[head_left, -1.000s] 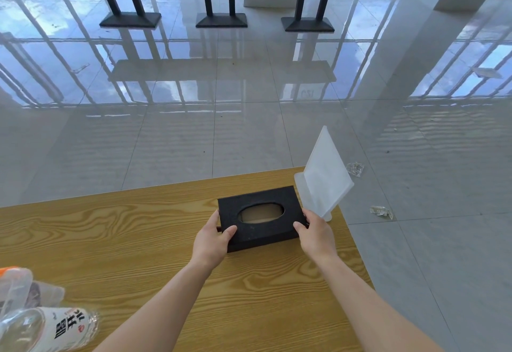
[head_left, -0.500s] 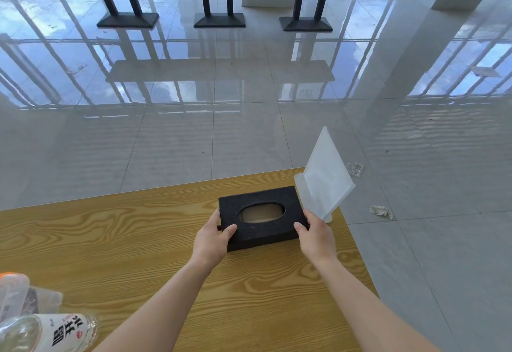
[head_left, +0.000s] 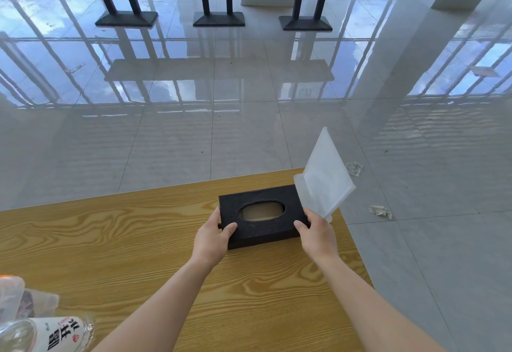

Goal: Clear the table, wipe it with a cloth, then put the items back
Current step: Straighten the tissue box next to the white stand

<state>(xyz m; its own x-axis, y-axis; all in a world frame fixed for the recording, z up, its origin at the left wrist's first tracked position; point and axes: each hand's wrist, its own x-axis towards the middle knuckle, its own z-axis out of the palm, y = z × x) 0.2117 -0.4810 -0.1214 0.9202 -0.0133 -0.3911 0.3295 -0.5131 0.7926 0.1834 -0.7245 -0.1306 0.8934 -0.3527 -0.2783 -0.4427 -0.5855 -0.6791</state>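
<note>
A black tissue box (head_left: 259, 201) with an oval opening lies on the wooden table (head_left: 124, 241) near its far right corner. My left hand (head_left: 212, 236) grips the box's near left corner, thumb on top. My right hand (head_left: 317, 234) grips the near right corner the same way. A clear acrylic sign stand (head_left: 324, 178) stands upright just right of the box, at the table's edge. No cloth is in view.
A clear bottle with a white label (head_left: 52, 333) lies at the bottom left beside a clear plastic bag (head_left: 16, 296). Crumpled wrappers (head_left: 381, 211) lie on the tiled floor right of the table. Black stand bases (head_left: 219, 18) are far back.
Both hands keep their hold on the box, which stays where it was. Only the camera view has drifted slightly.
</note>
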